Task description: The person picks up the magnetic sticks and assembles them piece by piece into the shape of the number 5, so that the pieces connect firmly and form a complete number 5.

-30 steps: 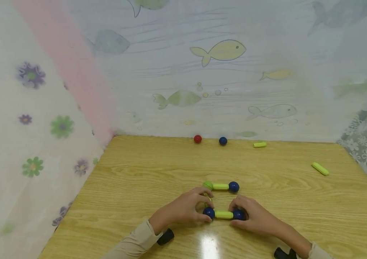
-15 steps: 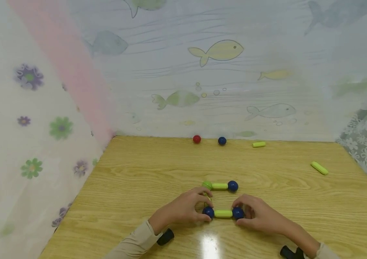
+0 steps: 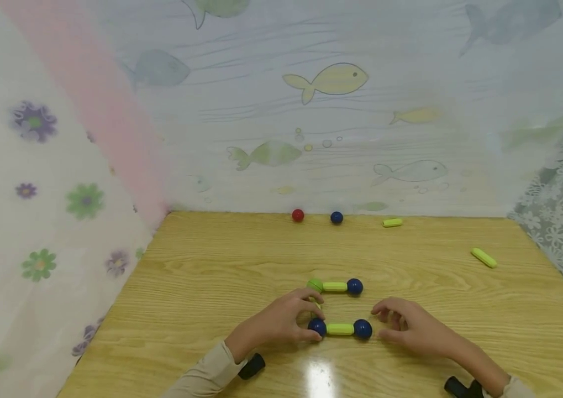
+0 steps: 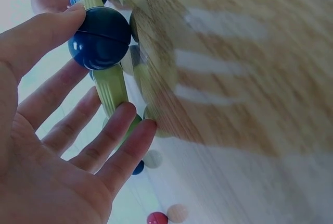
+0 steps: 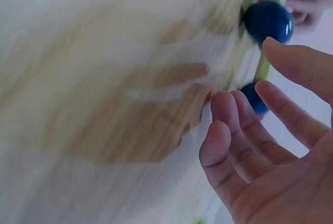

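Observation:
My left hand (image 3: 283,319) grips the near left blue ball (image 4: 99,39) between thumb and fingers, its other fingertips lying along a yellow-green rod (image 4: 110,89). That rod runs back to a green ball (image 3: 315,285). A second rod (image 3: 340,329) joins the held ball to the near right blue ball (image 3: 363,329). From the green ball a third rod (image 3: 335,287) leads right to another blue ball (image 3: 354,287). My right hand (image 3: 417,330) is just right of the near right ball, fingers loosely bent, holding nothing.
At the back edge of the wooden table (image 3: 221,249) lie a red ball (image 3: 298,215), a blue ball (image 3: 336,218) and a yellow-green rod (image 3: 393,223). Another loose rod (image 3: 484,257) lies at the right. A fish-patterned sheet (image 3: 261,110) stands behind the table.
My right hand has let go of the near right blue ball and moved off to the right. The left hand keeps its grip. The head view has shifted slightly.

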### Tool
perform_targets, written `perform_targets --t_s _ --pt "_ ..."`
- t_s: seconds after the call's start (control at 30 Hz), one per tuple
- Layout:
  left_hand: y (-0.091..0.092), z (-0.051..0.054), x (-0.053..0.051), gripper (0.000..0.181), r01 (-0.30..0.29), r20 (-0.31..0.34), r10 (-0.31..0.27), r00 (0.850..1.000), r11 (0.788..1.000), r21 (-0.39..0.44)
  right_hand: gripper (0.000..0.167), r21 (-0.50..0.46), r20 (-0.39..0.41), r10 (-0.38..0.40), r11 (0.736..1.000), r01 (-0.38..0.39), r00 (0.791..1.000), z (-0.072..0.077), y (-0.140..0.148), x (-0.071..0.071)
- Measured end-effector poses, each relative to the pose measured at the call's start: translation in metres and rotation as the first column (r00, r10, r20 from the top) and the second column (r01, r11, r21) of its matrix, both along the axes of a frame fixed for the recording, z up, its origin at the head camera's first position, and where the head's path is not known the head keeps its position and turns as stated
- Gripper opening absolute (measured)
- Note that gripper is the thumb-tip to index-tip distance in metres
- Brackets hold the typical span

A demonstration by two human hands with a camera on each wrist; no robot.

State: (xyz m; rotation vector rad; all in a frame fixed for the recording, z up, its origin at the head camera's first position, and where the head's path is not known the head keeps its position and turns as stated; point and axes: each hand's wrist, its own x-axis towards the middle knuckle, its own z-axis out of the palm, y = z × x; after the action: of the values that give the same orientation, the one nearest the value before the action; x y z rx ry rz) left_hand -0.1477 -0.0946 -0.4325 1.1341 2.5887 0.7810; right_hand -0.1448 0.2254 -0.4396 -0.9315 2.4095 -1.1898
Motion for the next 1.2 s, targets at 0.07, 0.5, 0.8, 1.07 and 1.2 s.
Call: perform_targets --t_s 0.07,0.5,0.8,1.07,1.2 --pt "0.000 0.000 0.000 0.033 0.000 0.005 0.000 1.000 1.000 0.001 0.032 0.004 -0.018 -0.018 1.000 0.018 1.000 0.001 0.009 -0.004" --pt "-0.004 -0.002 0.002 0.034 -0.012 0.018 0.011 1.000 1.000 0.012 0.027 0.082 -0.337 -0.376 0.901 0.425 0.863 0.007 0.095 -0.045" --pt "-0.004 -0.003 0.004 0.033 -0.024 0.037 0.024 0.999 1.000 0.007 0.033 0.112 -0.402 -0.520 0.789 0.604 0.754 0.003 0.162 -0.080" --pt "-0.002 -0.002 0.002 0.033 -0.022 0.038 0.022 0.999 1.000 0.008 0.040 0.181 -0.356 -0.560 0.744 0.643 0.748 -0.011 0.185 -0.092" --pt "-0.002 -0.001 0.002 0.033 -0.023 0.045 0.023 0.999 1.000 0.009 0.036 0.155 -0.375 -0.590 0.721 0.676 0.715 -0.014 0.184 -0.092"
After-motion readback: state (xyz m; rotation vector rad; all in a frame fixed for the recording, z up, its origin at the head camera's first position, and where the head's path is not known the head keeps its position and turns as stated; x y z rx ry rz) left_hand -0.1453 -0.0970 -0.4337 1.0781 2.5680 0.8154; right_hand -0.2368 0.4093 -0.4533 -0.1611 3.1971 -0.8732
